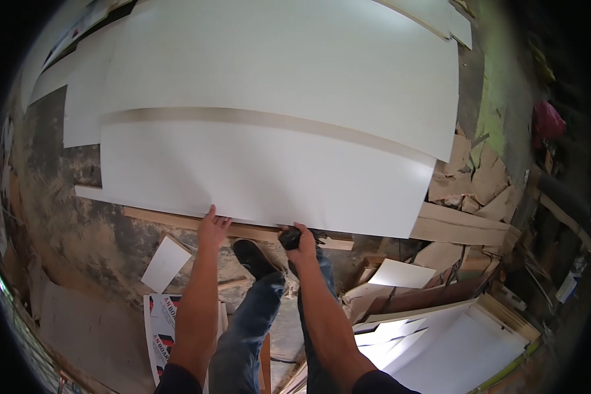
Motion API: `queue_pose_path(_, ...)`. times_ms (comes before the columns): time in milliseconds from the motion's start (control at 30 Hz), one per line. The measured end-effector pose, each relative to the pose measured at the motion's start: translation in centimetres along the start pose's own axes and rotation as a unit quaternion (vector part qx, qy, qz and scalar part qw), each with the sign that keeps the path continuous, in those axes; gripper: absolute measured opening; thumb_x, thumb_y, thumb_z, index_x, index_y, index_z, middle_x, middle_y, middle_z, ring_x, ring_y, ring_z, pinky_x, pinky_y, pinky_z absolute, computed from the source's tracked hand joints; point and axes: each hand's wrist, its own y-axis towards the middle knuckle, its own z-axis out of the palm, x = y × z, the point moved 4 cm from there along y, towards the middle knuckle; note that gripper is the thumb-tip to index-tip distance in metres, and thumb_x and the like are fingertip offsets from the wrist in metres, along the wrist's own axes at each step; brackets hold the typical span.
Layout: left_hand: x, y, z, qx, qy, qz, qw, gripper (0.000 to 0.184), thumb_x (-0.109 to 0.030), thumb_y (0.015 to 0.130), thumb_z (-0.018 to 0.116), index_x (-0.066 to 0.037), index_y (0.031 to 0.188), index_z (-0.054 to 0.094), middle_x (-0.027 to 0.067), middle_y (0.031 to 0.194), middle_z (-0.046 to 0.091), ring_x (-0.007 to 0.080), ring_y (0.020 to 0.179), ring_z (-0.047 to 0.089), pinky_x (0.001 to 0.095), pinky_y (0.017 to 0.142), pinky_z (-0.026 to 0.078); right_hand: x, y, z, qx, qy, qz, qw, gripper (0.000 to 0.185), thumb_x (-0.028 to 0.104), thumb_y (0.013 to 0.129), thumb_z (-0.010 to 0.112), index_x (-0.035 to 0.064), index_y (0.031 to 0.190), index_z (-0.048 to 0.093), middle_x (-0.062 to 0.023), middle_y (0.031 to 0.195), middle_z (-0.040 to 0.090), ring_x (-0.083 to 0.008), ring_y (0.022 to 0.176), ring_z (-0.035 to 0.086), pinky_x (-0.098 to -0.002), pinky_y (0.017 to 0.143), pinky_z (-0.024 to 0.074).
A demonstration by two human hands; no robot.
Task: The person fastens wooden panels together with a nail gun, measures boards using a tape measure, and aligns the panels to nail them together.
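- White board (262,171) (greyish where shadowed)
- Near left, printed sheet (157,328): red and black on white
- Blue jeans (246,325)
- Black shoe (253,257)
- Tan cardboard (463,226), right
- Pink bundle (549,121), far right

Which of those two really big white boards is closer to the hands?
The front white board: its near edge is right by the left hand and right hand. The back white board lies beyond it.
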Motion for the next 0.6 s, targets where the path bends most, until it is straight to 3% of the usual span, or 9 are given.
queue_pose_path(67, 0.7, 1.7, -1.7, 0.002, 0.05, 0.025, 0.998, 0.057, -0.035, 0.096, 0.069, 0.0, 0.135, 0.045, 0.0133, 0.13, 0.055, 0.0327, 0.127, 0.049, 0.0512, 0.11, 0.038, -0.4, 0.3, -0.8, 0.006, -0.008, -0.006, 1.0, 0.01, 0.01, 0.093, 0.062, 0.0068, 0.099, 0.054, -0.0113, 0.088, 0.061, -0.0265, 0.074, 0.064, -0.0462, 0.069, 0.0555)
queue_pose_path(200, 0.4, -2.4, -0.1, 0.024, 0.044, 0.052, 0.997, 0.049, -0.033, 0.094, 0.072, -0.006, 0.129, 0.052, 0.009, 0.12, 0.059, 0.0294, 0.115, 0.055, 0.0454, 0.099, 0.043, 0.5, -3.3, 0.2, 0.054, -0.045, -0.085, 0.994, 0.024, 0.025, 0.094, 0.068, 0.0086, 0.108, 0.058, -0.0069, 0.089, 0.064, -0.0224, 0.072, 0.063, -0.0408, 0.067, 0.0546)
queue_pose_path(233, 0.3, -3.7, 0.6, 0.041, 0.036, 0.06, 0.997, 0.037, -0.035, 0.095, 0.071, -0.007, 0.115, 0.057, 0.0013, 0.1, 0.058, 0.0183, 0.094, 0.055, 0.041, 0.088, 0.044, 0.7, -4.0, 0.7, 0.105, -0.024, -0.074, 0.991, 0.028, 0.03, 0.095, 0.068, 0.009, 0.11, 0.058, -0.0067, 0.089, 0.064, -0.0218, 0.072, 0.063, -0.0405, 0.067, 0.0543)
queue_pose_path(300, 0.3, -6.1, 1.5, 0.05, 0.04, 0.072, 0.995, 0.034, -0.035, 0.095, 0.071, -0.008, 0.109, 0.057, -0.0007, 0.094, 0.057, 0.0162, 0.088, 0.053, 0.0398, 0.084, 0.043, 1.3, -5.1, 1.2, 0.172, -0.023, -0.072, 0.982, 0.038, 0.042, 0.095, 0.065, 0.0097, 0.115, 0.059, -0.0068, 0.091, 0.065, -0.0213, 0.073, 0.061, -0.0401, 0.067, 0.054)
queue_pose_path(367, 0.6, -7.7, 1.8, 0.057, 0.053, 0.082, 0.994, 0.029, -0.033, 0.095, 0.071, -0.008, 0.101, 0.059, -0.0012, 0.086, 0.057, 0.0147, 0.078, 0.053, 0.0351, 0.072, 0.044, 2.1, -6.5, 1.7, 0.164, -0.045, -0.066, 0.983, 0.04, 0.041, 0.094, 0.068, 0.0093, 0.116, 0.058, -0.0067, 0.091, 0.065, -0.0213, 0.073, 0.061, -0.0396, 0.068, 0.0543)
queue_pose_path(400, 0.8, -8.6, 1.9, 0.059, 0.05, 0.089, 0.993, 0.029, -0.033, 0.095, 0.071, -0.008, 0.101, 0.059, -0.0012, 0.086, 0.057, 0.0147, 0.078, 0.053, 0.0351, 0.072, 0.044, 2.6, -7.1, 1.8, 0.149, -0.063, -0.063, 0.985, 0.041, 0.041, 0.093, 0.07, 0.009, 0.116, 0.058, -0.0066, 0.092, 0.065, -0.0214, 0.073, 0.061, -0.0392, 0.069, 0.0547)
queue_pose_path(467, 1.4, -10.1, 2.0, 0.038, 0.096, 0.088, 0.991, 0.025, -0.03, 0.096, 0.07, -0.008, 0.099, 0.06, 0.0007, 0.081, 0.058, 0.0148, 0.071, 0.054, 0.032, 0.063, 0.043, 4.0, -7.0, 0.2, 0.148, -0.123, -0.082, 0.978, 0.043, 0.03, 0.086, 0.079, 0.0068, 0.116, 0.059, -0.0064, 0.093, 0.065, -0.0212, 0.076, 0.063, -0.0376, 0.071, 0.0565)
queue_pose_path(600, 1.9, -15.5, 2.2, 0.052, 0.077, 0.116, 0.989, 0.023, -0.027, 0.097, 0.069, -0.006, 0.099, 0.06, 0.0027, 0.079, 0.06, 0.0148, 0.068, 0.054, 0.0298, 0.058, 0.042, 6.5, -10.4, -1.4, 0.114, -0.24, -0.129, 0.956, 0.038, 0.026, 0.087, 0.077, 0.0061, 0.113, 0.06, -0.0063, 0.091, 0.065, -0.0208, 0.076, 0.062, -0.0379, 0.071, 0.0558)
